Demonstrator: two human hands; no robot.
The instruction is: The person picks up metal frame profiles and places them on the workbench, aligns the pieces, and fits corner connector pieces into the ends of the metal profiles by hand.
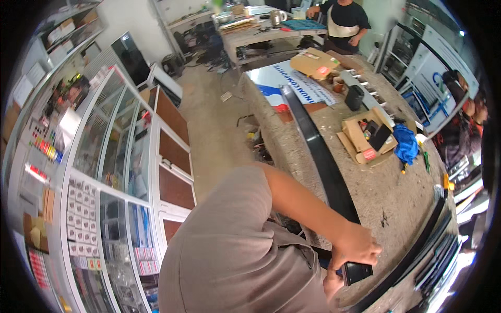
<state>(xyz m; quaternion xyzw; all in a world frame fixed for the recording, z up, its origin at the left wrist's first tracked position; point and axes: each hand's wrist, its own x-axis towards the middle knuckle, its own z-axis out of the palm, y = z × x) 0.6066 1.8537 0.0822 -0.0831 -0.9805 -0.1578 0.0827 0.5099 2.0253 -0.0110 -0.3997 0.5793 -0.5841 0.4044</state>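
Black bar (322, 156) lies lengthwise on the bench (360, 190), its near end at the hands. Left hand (357, 245): fingers curled over that end; whether it grips the bar cannot be told. Right hand (333, 284): partly hidden just below; opening and hold cannot be told. Bench surface rough and soiled. Cabinet (107, 138) glazed, at left. Farther: open carton (352, 141), blue bundle (405, 143), then a person (348, 23) beside a cluttered table (282, 34).

Bar (333, 180): long, narrow, black, with a light sheen toward the far end. Lies lengthwise, running obliquely from the upper centre to the lower right; near end partly hidden.
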